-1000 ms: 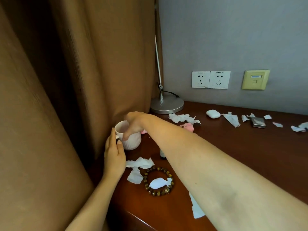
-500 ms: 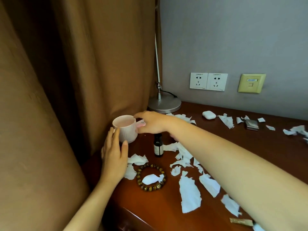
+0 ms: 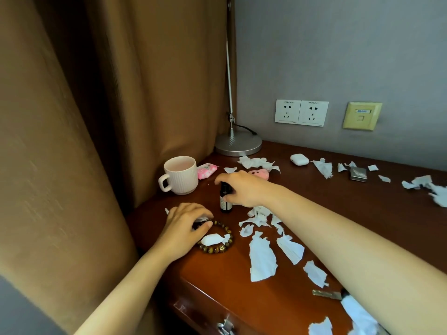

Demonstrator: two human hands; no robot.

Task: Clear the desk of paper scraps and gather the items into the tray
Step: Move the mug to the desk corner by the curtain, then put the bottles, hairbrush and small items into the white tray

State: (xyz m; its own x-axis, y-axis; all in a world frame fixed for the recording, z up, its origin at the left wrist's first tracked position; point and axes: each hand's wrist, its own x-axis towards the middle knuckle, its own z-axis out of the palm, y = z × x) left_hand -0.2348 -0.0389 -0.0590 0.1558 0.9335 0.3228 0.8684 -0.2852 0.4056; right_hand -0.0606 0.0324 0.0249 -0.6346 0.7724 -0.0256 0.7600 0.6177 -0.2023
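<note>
Scraps (image 3: 262, 259): torn white paper strewn over the desk (image 3: 326, 221). We judge them near weightless, limp and easily torn, so pinch an edge or sweep them together.
Bracelet (image 3: 219, 249): beads, flat on the desk, one paper piece across its middle. Probably floppy, best hooked with a finger.
Left hand (image 3: 186, 226): fingers curled over a scrap (image 3: 202, 218) at the bracelet's left rim, apparently pinching it; thumb touches the beads.
Right hand (image 3: 242, 189): fingers closed round the cap of the bottle (image 3: 225, 201), which is upright on the desk just behind the bracelet.
Bottle handling: we take it for dark glass, small, rigid, slick and breakable. Grip the cap or neck and keep it upright.
Mug (image 3: 180, 175): back left, by the curtain (image 3: 96, 117), untouched.
Tray: not in view.
</note>
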